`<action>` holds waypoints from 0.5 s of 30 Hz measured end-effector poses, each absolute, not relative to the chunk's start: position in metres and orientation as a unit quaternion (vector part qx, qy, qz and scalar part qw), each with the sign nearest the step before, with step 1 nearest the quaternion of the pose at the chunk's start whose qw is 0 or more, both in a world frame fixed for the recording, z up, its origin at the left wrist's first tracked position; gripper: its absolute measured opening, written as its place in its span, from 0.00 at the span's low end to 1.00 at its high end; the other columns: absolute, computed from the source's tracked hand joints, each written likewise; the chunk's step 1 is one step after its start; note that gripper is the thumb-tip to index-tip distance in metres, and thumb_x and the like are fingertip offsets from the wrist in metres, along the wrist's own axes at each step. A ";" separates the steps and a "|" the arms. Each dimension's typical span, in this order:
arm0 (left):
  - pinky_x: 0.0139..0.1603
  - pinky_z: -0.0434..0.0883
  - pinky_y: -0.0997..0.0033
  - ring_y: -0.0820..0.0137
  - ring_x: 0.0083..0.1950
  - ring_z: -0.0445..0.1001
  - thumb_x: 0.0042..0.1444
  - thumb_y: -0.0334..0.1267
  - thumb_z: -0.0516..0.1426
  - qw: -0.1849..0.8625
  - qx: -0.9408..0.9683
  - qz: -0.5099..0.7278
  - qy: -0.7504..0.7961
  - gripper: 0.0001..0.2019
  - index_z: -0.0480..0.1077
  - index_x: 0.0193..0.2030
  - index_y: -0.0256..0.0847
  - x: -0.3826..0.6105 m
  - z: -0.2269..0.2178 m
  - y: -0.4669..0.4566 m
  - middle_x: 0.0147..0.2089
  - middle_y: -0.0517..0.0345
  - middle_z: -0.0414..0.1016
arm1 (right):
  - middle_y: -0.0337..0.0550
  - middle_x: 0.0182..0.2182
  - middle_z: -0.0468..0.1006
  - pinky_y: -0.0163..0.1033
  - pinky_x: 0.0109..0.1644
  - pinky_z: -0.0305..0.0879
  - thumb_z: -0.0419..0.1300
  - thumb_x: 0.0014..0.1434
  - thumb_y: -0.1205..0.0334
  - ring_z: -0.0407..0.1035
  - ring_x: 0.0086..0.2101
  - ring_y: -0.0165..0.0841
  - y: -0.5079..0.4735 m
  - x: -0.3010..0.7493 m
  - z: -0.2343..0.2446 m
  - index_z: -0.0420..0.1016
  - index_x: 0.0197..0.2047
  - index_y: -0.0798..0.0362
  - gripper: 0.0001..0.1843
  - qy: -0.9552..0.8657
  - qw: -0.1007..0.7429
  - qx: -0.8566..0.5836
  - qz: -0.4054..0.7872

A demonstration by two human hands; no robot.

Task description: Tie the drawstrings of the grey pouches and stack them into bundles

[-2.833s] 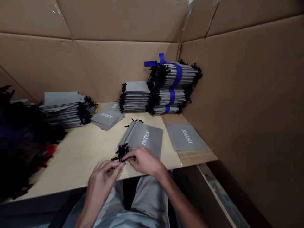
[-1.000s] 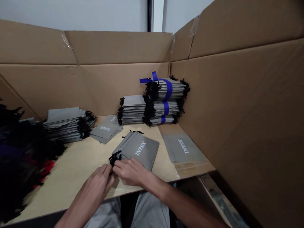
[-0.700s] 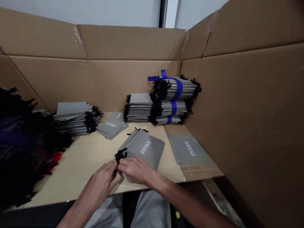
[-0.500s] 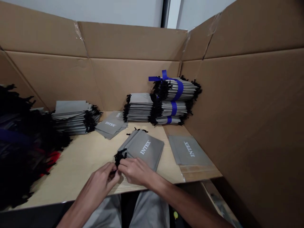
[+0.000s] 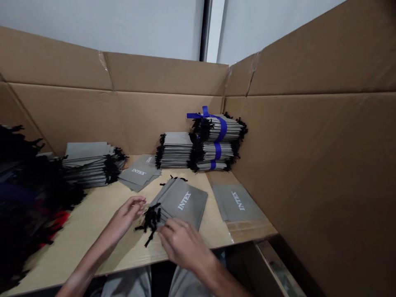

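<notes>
A small stack of grey INTEX pouches [image 5: 185, 203] lies on the tabletop in front of me, with black drawstring ends [image 5: 151, 218] bunched at its left side. My left hand [image 5: 131, 210] hovers just left of those drawstrings, apart from them, its fingers loosely bent and holding nothing. At the stack's near corner, my right hand [image 5: 182, 239] has its fingers closed on the pouch edge, though the fingertips are partly hidden. One black drawstring end points down toward the table edge beside the right fingers.
Blue-banded pouch bundles [image 5: 221, 128] stand at the back right beside a loose pile [image 5: 177, 150]. Another pile [image 5: 88, 165] is at left, near a dark heap [image 5: 27, 206]. Flat pouches [image 5: 238, 204] lie right, others [image 5: 139, 172] behind. Cardboard walls [image 5: 167, 115] enclose the tabletop [image 5: 114, 222].
My hands were together at the drawstrings and have separated. The left has moved left and up, the right slightly right and down. The view has tilted up a little.
</notes>
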State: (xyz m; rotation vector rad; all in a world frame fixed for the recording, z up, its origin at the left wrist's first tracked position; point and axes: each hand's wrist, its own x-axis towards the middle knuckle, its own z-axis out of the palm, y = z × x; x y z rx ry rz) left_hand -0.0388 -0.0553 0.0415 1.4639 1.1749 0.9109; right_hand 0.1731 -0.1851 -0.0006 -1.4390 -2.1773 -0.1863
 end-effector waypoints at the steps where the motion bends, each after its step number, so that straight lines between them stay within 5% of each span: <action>1: 0.64 0.81 0.57 0.49 0.61 0.85 0.50 0.60 0.71 0.525 0.590 0.379 0.482 0.24 0.82 0.45 0.45 -0.033 0.037 -0.050 0.55 0.45 0.88 | 0.42 0.42 0.84 0.41 0.45 0.76 0.60 0.79 0.65 0.80 0.43 0.40 -0.185 0.180 0.002 0.82 0.50 0.48 0.08 -0.778 0.279 -0.561 -0.053; 5: 0.60 0.83 0.62 0.55 0.59 0.87 0.53 0.48 0.71 0.590 0.532 0.374 0.479 0.15 0.81 0.44 0.44 -0.018 0.031 -0.033 0.56 0.44 0.88 | 0.53 0.57 0.84 0.49 0.61 0.78 0.57 0.79 0.65 0.78 0.57 0.48 -0.173 0.212 0.003 0.83 0.61 0.49 0.15 -0.660 0.325 -0.676 -0.041; 9: 0.44 0.84 0.66 0.60 0.45 0.88 0.58 0.40 0.67 0.658 0.485 0.328 0.474 0.07 0.79 0.41 0.41 -0.010 0.043 -0.019 0.48 0.44 0.88 | 0.53 0.58 0.86 0.53 0.61 0.80 0.62 0.77 0.63 0.79 0.57 0.51 -0.165 0.228 -0.012 0.85 0.62 0.49 0.16 -0.644 0.315 -0.696 -0.037; 15: 0.31 0.77 0.69 0.64 0.30 0.81 0.58 0.45 0.71 0.703 0.485 0.282 0.438 0.11 0.79 0.37 0.41 0.008 0.040 -0.003 0.34 0.51 0.85 | 0.52 0.61 0.86 0.54 0.66 0.79 0.61 0.79 0.60 0.77 0.61 0.51 -0.167 0.230 -0.026 0.86 0.63 0.47 0.16 -0.642 0.308 -0.701 -0.019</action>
